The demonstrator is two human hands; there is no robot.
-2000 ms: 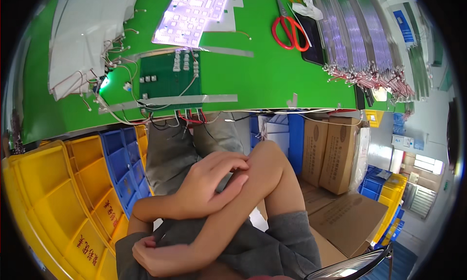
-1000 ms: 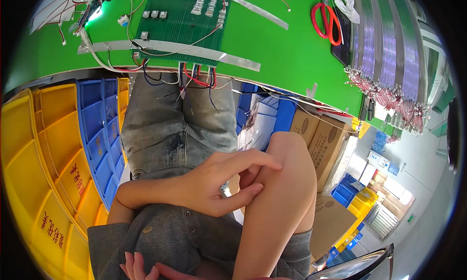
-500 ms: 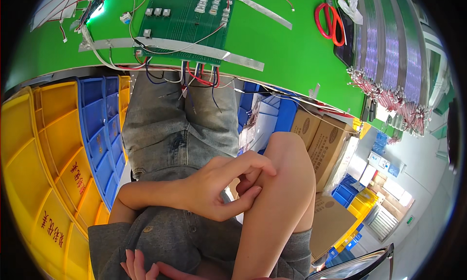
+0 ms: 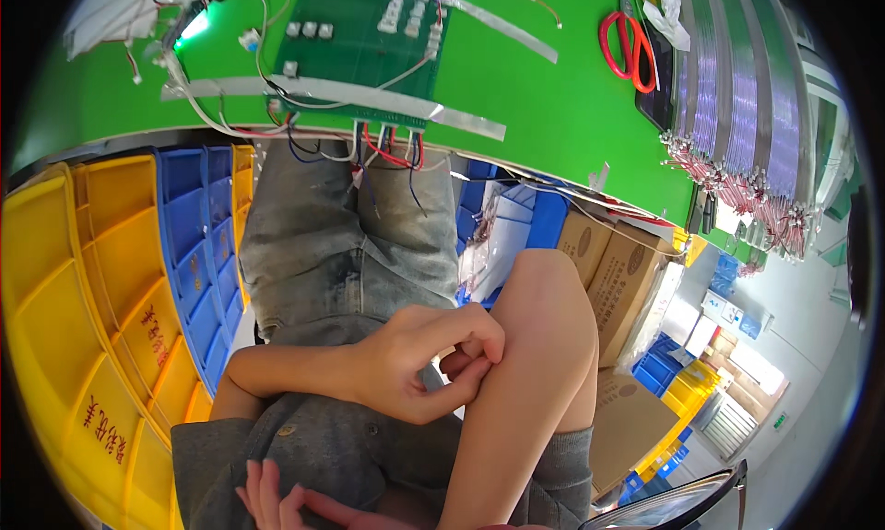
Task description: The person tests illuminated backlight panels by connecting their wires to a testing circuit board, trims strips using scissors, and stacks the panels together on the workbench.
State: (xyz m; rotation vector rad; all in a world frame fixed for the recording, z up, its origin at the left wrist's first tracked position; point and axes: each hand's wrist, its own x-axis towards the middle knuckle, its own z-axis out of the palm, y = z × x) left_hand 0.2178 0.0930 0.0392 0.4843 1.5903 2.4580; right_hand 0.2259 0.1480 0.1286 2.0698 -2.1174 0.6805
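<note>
There is one green circuit board (image 4: 355, 46), one pair of red scissors (image 4: 629, 51), two cardboard boxes (image 4: 608, 272) under the bench, and two hands: the left hand (image 4: 419, 364) and the right hand (image 4: 277, 502)

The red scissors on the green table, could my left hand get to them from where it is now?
Probably not without moving first. The left hand is down at the lap, fingers curled against the right forearm, below the table edge. The red scissors lie on the far right of the green table.

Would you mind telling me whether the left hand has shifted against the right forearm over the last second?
No. The left hand stays curled against the right forearm, over the grey shorts; only its fingers flex slightly.
</note>
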